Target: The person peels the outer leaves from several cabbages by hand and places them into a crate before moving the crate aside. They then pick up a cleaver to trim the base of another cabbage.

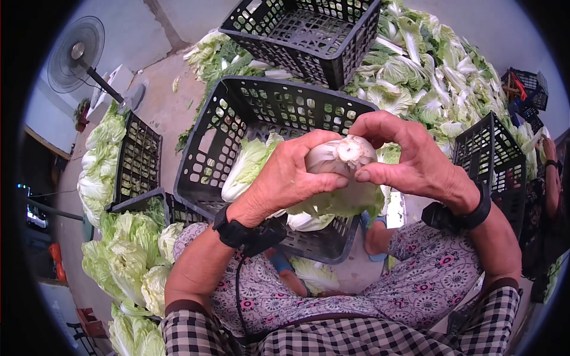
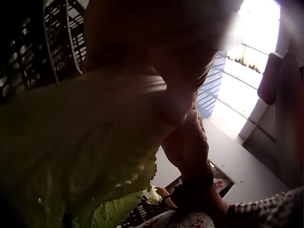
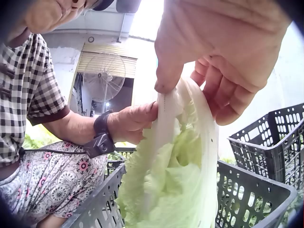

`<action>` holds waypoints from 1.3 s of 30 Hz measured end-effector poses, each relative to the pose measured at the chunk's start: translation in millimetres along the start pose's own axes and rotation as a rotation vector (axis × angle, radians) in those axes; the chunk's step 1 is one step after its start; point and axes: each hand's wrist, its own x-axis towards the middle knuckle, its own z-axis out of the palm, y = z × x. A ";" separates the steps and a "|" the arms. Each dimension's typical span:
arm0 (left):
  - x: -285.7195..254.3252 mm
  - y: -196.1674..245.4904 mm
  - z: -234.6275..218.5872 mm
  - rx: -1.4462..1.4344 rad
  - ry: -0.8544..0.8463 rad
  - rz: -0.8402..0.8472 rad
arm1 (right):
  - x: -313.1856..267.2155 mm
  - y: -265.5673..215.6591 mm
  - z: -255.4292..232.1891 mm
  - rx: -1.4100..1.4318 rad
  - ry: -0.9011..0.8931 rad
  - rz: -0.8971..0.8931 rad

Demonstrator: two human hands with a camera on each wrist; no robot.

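Note:
Both hands hold a napa cabbage [image 1: 341, 155] above a black crate [image 1: 196, 142], its pale cut stem end turned up towards the head camera. The left hand [image 1: 285, 172] grips one side of the base, thumb across the front. On the opposite side the right hand [image 1: 415, 157] curls its fingers and thumb round the base. In the right wrist view, white ribs and frilly green leaves of the cabbage [image 3: 175, 161] hang down below the hands. The left wrist view is dark, with a cabbage leaf [image 2: 85, 142] filling much of it. Another napa cabbage [image 1: 246, 166] lies inside the crate.
A second black crate [image 1: 320, 53] stands behind the first. Cabbages and loose leaves are heaped at the back right [image 1: 427, 77]. More cabbages [image 1: 127, 249] and a crate [image 1: 139, 157] stand at the left, near a fan [image 1: 76, 53]. Another person's arm [image 1: 551, 178] shows at the far right.

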 end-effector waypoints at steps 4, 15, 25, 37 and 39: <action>0.1 -4.4 -0.2 0.023 -0.052 -0.025 | -2.1 3.0 -2.0 0.012 -0.078 0.080; 4.1 -3.5 -0.9 -0.120 -0.075 -0.032 | -4.2 4.2 1.8 0.172 0.059 -0.005; 3.7 -2.0 -5.9 -0.335 -0.147 -0.172 | -2.7 -1.6 -2.7 0.217 0.015 0.078; 5.6 -3.1 0.8 -0.573 0.031 -0.113 | -5.4 7.6 -3.4 0.017 -0.118 0.132; 4.9 2.0 0.9 -0.600 0.022 -0.095 | -5.1 5.5 -2.2 0.136 -0.088 0.174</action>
